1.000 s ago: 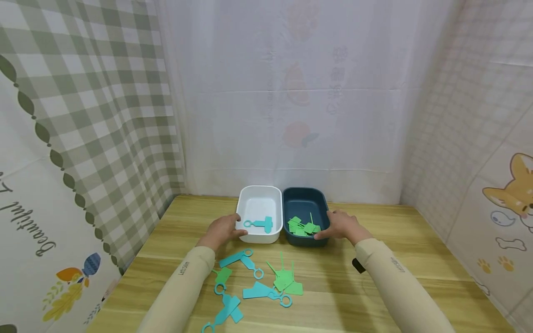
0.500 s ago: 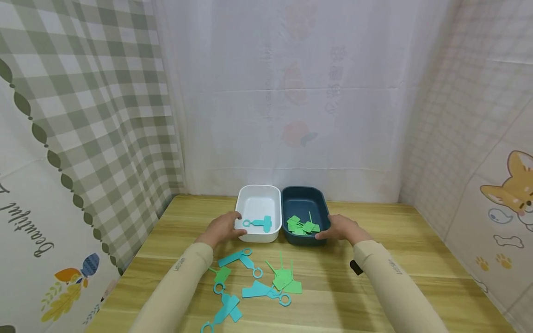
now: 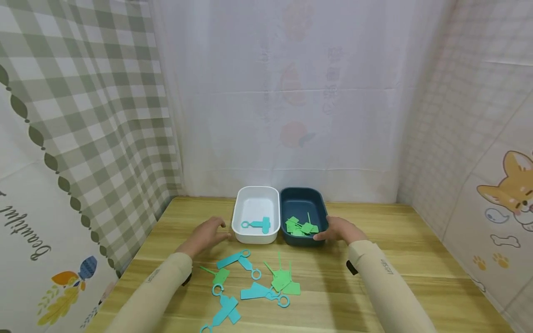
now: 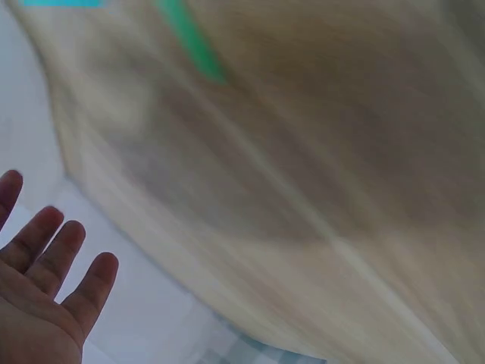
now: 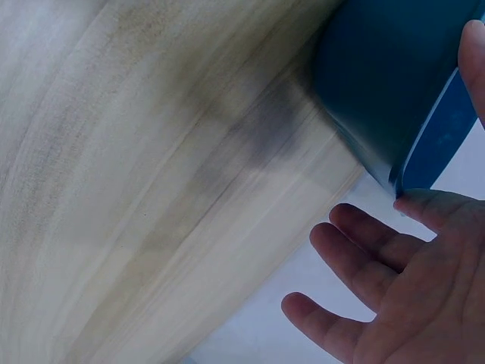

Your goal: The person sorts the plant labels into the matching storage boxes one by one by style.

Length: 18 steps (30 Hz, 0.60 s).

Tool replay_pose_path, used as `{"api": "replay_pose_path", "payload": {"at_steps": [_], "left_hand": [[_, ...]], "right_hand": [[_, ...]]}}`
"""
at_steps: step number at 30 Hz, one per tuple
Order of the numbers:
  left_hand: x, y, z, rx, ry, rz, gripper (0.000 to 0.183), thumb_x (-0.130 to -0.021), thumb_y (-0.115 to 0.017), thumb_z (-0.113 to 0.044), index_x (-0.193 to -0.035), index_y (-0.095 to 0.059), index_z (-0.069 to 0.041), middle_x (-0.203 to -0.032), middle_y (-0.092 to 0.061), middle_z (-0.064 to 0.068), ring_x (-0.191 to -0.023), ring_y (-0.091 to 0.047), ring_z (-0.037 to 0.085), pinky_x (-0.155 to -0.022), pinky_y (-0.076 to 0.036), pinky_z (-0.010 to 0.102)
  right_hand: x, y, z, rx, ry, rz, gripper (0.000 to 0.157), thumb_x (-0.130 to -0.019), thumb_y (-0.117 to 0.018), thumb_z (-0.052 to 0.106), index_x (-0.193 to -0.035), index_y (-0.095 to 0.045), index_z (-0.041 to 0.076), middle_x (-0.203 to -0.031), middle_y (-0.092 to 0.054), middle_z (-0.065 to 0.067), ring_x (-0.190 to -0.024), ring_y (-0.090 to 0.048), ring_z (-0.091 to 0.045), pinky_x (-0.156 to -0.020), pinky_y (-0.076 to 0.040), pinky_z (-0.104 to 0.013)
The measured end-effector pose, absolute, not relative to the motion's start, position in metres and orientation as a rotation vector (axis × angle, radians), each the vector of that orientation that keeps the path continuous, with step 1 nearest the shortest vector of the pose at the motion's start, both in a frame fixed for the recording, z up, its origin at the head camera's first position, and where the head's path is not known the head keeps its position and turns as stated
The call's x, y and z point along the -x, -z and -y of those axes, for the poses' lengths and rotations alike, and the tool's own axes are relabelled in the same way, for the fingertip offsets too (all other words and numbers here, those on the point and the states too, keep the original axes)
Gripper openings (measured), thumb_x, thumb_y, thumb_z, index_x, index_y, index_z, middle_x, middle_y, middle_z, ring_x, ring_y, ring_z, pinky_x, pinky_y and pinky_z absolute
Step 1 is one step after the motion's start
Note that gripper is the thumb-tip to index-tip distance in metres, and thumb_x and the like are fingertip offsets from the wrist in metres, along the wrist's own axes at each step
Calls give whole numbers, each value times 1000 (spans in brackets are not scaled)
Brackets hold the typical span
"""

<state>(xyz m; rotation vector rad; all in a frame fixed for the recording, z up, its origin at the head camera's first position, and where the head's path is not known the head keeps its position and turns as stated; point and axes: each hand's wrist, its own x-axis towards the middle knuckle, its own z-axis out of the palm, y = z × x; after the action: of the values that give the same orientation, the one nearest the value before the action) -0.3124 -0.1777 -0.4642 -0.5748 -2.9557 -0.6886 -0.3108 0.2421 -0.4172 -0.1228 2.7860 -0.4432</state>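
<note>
Tabletop (image 3: 416, 249), dark bin (image 3: 301, 207) touching right hand (image 3: 342, 229)

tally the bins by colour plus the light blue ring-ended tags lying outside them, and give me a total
White bin: 1
Dark blue bin: 1
Light blue ring-ended tags on the table, counted by their rings: 6
Total: 8
</note>
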Motion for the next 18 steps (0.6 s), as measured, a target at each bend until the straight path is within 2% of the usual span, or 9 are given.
{"api": "replay_pose_path", "payload": {"at_steps": [8, 15, 18], "left_hand": [[295, 483, 200, 761, 469, 3037, 32, -88, -75, -35, -102, -69, -6, -110, -65, 11, -102, -61, 33, -88, -49, 50], [272, 493, 183, 835, 331, 2946, 39, -82, -80, -42, -95, -71, -6, -102, -64, 10, -96, -61, 33, -85, -49, 53], [265, 494, 173, 804, 277, 2928, 37, -80, -81, -43, -88, -69, -9, -102, -63, 9, -100, -59, 35, -88, -46, 58]], "right_hand": [[312, 421, -244, 128, 449, -2788, 98, -88, -73, 44, -146, -25, -19, -148, -32, -37, -136, -33, -51, -109, -30, -59], [311, 421, -242, 139, 449, -2788, 97, -89, -71, 44, -147, -24, -18, -149, -31, -37, -136, -33, -51, -109, -30, -59], [310, 419, -242, 139, 438, -2793, 98, -88, -72, 46, -146, -25, -18, -148, -33, -36, -136, -34, -51, -108, -31, -59]]}}
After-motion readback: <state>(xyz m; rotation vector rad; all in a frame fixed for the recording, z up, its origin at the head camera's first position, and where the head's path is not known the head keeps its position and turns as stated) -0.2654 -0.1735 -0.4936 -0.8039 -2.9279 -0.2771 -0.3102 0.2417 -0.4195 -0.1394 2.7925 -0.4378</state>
